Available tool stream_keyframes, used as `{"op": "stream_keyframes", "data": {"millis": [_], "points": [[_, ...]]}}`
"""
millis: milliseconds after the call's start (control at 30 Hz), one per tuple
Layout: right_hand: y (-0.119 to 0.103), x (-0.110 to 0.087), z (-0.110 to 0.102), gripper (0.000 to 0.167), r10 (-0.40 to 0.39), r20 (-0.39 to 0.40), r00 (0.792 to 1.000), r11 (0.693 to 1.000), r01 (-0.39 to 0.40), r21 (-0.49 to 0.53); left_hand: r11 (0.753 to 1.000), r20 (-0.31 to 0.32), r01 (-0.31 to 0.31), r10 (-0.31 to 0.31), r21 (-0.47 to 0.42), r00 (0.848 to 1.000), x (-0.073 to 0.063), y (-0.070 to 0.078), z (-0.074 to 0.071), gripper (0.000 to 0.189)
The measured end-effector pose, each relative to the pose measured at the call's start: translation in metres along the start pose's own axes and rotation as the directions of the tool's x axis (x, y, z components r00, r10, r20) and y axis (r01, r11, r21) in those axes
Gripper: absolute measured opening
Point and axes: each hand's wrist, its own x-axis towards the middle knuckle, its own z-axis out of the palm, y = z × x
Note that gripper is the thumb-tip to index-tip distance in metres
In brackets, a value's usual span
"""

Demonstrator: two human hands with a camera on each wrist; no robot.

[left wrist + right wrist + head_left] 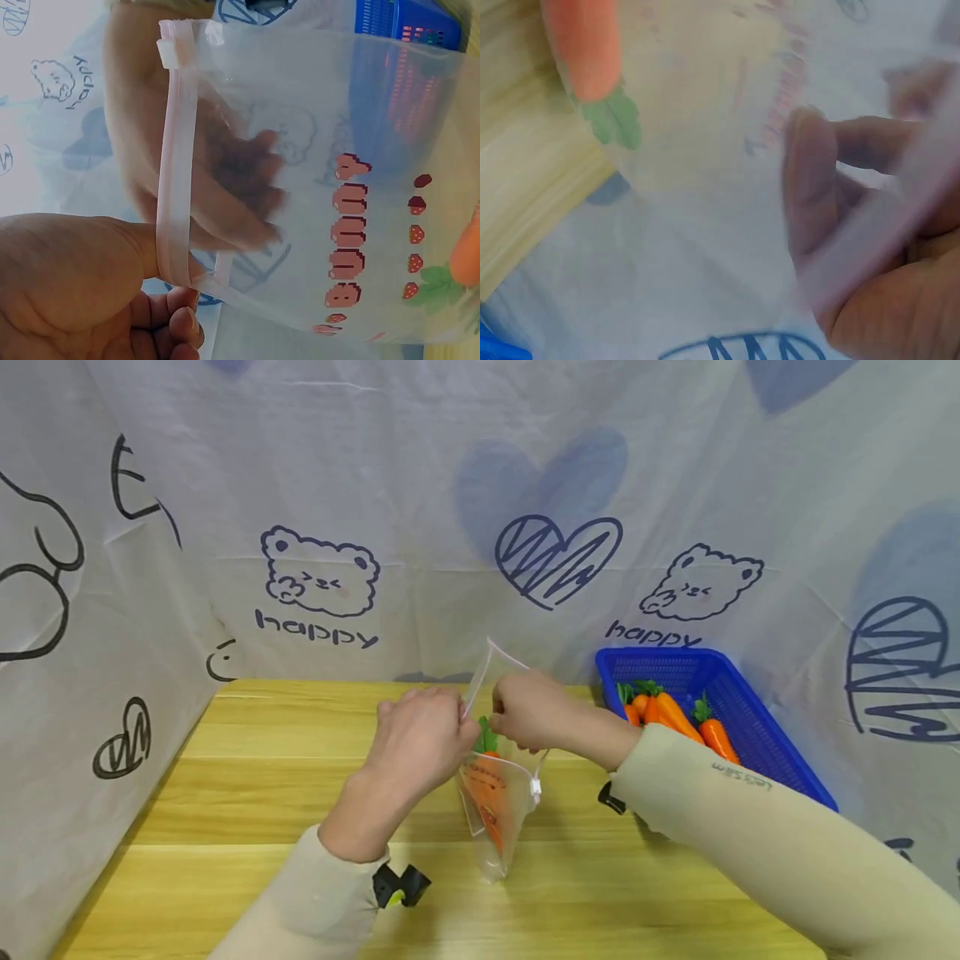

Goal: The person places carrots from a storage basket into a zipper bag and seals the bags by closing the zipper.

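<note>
A clear slider zip bag (516,814) with pink edging and a printed word hangs upright above the wooden table. One carrot (489,806), green top upward, lies inside it. My left hand (423,731) pinches the bag's rim between thumb and fingers. The left wrist view shows the zip strip (176,172) and its white slider (169,54) beside that hand. Reaching into the bag's mouth, my right hand (536,710) shows through the film with loosely bent fingers (810,172) and nothing between them. The carrot (589,52) is apart from those fingers.
At the right of the table (300,810) stands a blue plastic basket (780,739) holding several carrots (675,718), partly behind the right forearm. A pale cloth (420,510) with printed bears and hearts hangs behind the table and along its sides.
</note>
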Motion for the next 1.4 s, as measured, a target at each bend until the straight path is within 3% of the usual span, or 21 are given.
{"op": "stream_keyframes", "data": {"millis": [100, 200, 333, 500, 633, 733, 967, 1200, 1400], "points": [[0.008, -0.015, -0.012, 0.019, -0.066, -0.161, 0.985, 0.997, 0.061, -0.036, 1.000, 0.011, 0.015, -0.015, 0.002, 1.000, 0.000, -0.004, -0.002, 0.021], [0.021, -0.029, -0.020, 0.016, -0.082, -0.306, 0.949, 0.994, 0.056, -0.096, 1.000, 0.010, 0.024, -0.024, -0.003, 1.000, -0.001, -0.008, -0.004, 0.020], [0.050, -0.043, -0.024, 0.015, -0.015, -0.372, 0.928, 0.995, -0.024, -0.099, 0.999, 0.007, 0.036, -0.036, -0.019, 0.999, -0.004, -0.011, -0.004, 0.017], [0.106, -0.053, -0.021, 0.018, 0.131, -0.342, 0.931, 0.985, -0.160, -0.057, 0.998, 0.014, 0.051, -0.051, -0.044, 0.999, -0.007, -0.013, -0.003, 0.017], [0.157, -0.057, -0.011, 0.020, 0.265, -0.263, 0.928, 0.961, -0.276, -0.003, 0.998, 0.014, 0.054, -0.054, -0.044, 0.998, -0.007, -0.014, -0.003, 0.016], [0.193, -0.060, -0.001, 0.022, 0.323, -0.229, 0.918, 0.943, -0.333, -0.001, 0.998, 0.011, 0.052, -0.052, -0.041, 0.999, -0.006, -0.014, -0.003, 0.016], [0.254, -0.067, 0.019, 0.023, 0.307, -0.168, 0.937, 0.943, -0.323, -0.082, 0.998, 0.002, 0.040, -0.040, -0.046, 0.999, -0.003, -0.015, -0.003, 0.015], [0.286, -0.069, 0.042, 0.014, 0.262, -0.106, 0.959, 0.947, -0.277, -0.164, 0.998, 0.003, 0.027, -0.027, -0.052, 1.000, 0.000, -0.015, -0.004, 0.015], [0.305, -0.072, 0.050, 0.022, 0.311, -0.017, 0.950, 0.935, -0.309, -0.176, 0.998, 0.007, 0.032, -0.031, -0.047, 0.999, -0.001, -0.016, -0.005, 0.014]]}}
